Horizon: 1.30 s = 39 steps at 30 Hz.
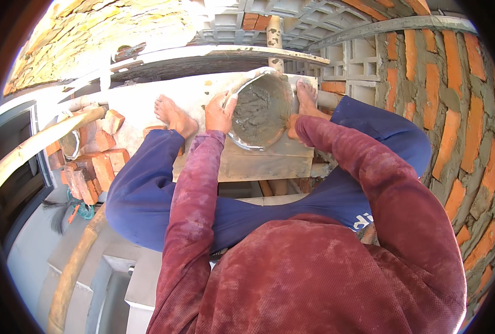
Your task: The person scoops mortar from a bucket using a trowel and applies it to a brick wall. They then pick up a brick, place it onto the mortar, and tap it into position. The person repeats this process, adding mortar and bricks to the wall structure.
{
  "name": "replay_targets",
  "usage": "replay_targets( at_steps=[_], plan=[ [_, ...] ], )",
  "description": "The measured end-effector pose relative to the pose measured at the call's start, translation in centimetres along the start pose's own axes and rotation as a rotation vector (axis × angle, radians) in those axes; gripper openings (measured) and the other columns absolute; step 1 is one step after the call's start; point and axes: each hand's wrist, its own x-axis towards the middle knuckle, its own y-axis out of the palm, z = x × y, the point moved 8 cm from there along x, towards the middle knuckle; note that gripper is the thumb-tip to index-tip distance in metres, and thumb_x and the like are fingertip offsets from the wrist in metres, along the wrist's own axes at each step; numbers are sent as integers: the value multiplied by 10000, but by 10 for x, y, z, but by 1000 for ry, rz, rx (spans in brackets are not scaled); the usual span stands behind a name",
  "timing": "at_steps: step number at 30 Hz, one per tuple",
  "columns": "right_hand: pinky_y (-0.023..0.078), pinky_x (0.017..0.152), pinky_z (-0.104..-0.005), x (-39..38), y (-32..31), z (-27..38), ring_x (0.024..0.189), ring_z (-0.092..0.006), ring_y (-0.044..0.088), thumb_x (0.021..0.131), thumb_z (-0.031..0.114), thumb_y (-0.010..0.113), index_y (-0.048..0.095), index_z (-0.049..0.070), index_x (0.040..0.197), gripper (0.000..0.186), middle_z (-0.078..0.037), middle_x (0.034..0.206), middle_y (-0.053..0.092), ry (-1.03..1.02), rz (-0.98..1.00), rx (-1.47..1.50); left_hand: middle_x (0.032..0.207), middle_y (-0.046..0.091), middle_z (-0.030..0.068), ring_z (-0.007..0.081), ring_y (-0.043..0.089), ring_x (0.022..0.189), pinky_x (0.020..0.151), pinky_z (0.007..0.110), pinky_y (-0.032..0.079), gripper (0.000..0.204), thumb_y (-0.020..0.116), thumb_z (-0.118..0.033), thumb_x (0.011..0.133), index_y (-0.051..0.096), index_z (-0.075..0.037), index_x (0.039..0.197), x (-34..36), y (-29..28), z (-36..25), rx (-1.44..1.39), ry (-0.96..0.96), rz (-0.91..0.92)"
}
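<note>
A round bucket (282,92) stands between my bare feet on a pale board. Wet grey mortar (253,108) coats its inside and lies in it. At the bucket's left rim is my left hand (219,114), closed on the edge with the thumb toward the inside. On the opposite side my right hand (293,128) grips the right rim, its fingers partly hidden by the wrist and sleeve. The mortar's depth is hard to judge from above.
The pale board (269,166) forms a raised platform with open gaps below its near edge. Broken bricks (100,158) are piled at the left, beside bamboo poles (47,142). A brick wall (453,122) with mortar joints rises close on the right. Pale lattice blocks (361,61) stand behind.
</note>
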Motion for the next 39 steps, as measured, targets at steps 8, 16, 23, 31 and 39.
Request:
replay_targets(
  at_steps=[8,16,23,31,39],
  plan=[
    [451,376,-373,-93,116,56,452,-223,554,771,103,617,513,37,733,129,-96,552,519,423,52,-491,1000,676,163,237,638,927,829,313,467,355,630,-285,875,645,-3,1091,2,-23,35,-87,-123,3],
    [532,672,-440,-108,137,102,858,-362,651,784,122,629,518,1,1001,272,-233,918,638,85,-105,-1039,890,680,113,183,617,820,757,319,467,360,615,-332,877,664,-4,1017,11,-16,46,-95,-290,56],
    [370,994,-446,-106,105,174,1095,-378,549,833,226,533,487,-12,1152,400,-248,1120,578,151,-195,-1553,815,667,134,217,615,764,726,335,461,370,609,-360,867,672,-11,970,10,-25,47,21,-261,15],
    [295,1008,-447,-15,-24,51,1170,-312,424,918,488,376,462,54,1294,581,-175,1296,462,278,-561,-474,1030,656,210,344,622,982,876,372,461,446,634,-375,844,656,30,1026,5,-7,20,1,-86,-28],
    [354,357,-302,-64,137,21,419,-101,431,772,101,608,506,79,695,130,-36,643,498,448,244,6,980,674,179,275,645,929,828,347,473,446,632,-419,842,670,-16,1030,6,-27,50,-27,-179,-55]
  ],
)
